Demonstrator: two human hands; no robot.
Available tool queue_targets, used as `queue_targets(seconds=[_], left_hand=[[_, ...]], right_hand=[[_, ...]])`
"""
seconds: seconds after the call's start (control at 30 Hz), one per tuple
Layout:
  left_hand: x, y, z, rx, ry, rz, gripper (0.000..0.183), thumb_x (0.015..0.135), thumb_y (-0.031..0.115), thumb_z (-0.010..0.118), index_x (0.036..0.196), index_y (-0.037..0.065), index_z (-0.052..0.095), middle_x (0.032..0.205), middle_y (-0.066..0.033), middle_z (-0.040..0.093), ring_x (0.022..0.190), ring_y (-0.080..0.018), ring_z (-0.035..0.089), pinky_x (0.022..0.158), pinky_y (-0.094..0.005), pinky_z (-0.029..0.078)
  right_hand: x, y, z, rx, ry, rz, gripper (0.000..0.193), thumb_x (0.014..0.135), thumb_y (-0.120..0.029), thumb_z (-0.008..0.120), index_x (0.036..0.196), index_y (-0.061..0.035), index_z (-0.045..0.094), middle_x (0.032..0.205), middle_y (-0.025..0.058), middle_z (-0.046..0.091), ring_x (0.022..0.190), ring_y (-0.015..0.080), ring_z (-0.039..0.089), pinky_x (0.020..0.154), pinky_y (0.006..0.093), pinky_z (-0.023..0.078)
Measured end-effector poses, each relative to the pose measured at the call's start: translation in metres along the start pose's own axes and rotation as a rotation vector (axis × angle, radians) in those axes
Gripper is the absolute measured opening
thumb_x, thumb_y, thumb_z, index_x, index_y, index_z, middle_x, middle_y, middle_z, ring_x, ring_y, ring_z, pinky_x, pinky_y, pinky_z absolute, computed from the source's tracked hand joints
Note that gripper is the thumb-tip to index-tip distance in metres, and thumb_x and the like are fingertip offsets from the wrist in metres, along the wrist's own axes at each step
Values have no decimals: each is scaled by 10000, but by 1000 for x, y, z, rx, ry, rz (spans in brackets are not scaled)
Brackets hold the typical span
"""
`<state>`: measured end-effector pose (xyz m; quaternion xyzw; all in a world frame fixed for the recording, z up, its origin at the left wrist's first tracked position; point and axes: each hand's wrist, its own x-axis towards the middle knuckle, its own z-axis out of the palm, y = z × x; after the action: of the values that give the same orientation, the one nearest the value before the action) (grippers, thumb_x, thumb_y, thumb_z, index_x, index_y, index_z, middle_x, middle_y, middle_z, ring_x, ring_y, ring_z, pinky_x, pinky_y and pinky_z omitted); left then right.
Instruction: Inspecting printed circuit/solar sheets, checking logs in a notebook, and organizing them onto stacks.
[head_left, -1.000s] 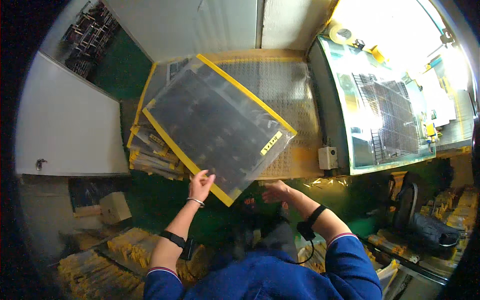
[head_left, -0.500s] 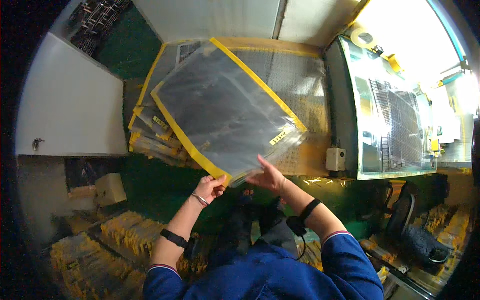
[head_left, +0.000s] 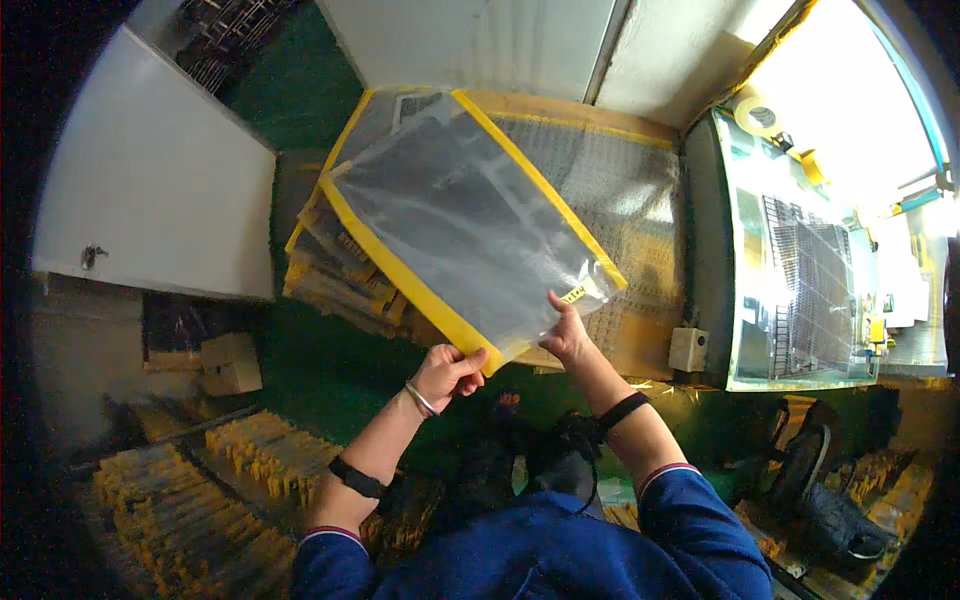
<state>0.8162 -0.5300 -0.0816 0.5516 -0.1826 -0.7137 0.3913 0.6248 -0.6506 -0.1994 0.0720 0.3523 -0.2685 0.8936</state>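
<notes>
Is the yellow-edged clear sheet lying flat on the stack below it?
No: both the left hand and right hand hold the yellow-edged clear sheet raised above the stack.

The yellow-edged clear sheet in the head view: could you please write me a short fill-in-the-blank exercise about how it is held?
1. The clear sheet has a border coloured ____.
2. The left hand pinches the sheet at its near ____.
3. The right hand holds the edge near a small yellow ____.
4. Under the sheet lies a ____ of similar sheets.

Missing words: yellow; corner; label; stack
</notes>
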Motion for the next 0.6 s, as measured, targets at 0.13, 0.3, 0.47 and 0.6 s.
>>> queue_targets(seconds=[0.13, 0.3, 0.47, 0.6], left_hand=[[2, 1, -29, -136, 131, 66, 192, 790, 230, 594, 692, 76, 538, 521, -3, 492, 395, -71, 411, 376, -194, 308], [1, 32, 2, -68, 86, 180, 208, 772, 249, 617, 666, 89, 535, 520, -12, 521, 403, -73, 454, 379, -189, 344], [-15, 55, 3, -348, -103, 329, 343, 770, 415, 566, 830, 78, 565, 673, -47, 582, 561, -138, 555, 480, -242, 443], [-11, 23, -49, -821, -110, 254, 378, 759, 477, 546, 864, 115, 547, 779, -16, 569, 684, -140, 551, 533, -281, 448]], right_hand=[[18, 15, 21, -181, 40, -71, 211, 858, -191, 462, 1009, -46, 440, 919, 79, 525, 823, 209, 552, 644, 318, 502], [14, -19, 54, -251, 33, -81, 198, 840, -92, 464, 1023, -30, 425, 910, 86, 526, 809, 206, 556, 655, 320, 506], [-54, -40, 152, -572, -73, -419, 185, 794, 10, 461, 978, -15, 465, 835, 86, 533, 683, 195, 566, 595, 310, 509], [-133, -51, 219, -1067, -110, -563, 227, 768, -25, 515, 991, -29, 555, 770, 42, 583, 600, 131, 557, 481, 278, 494]])
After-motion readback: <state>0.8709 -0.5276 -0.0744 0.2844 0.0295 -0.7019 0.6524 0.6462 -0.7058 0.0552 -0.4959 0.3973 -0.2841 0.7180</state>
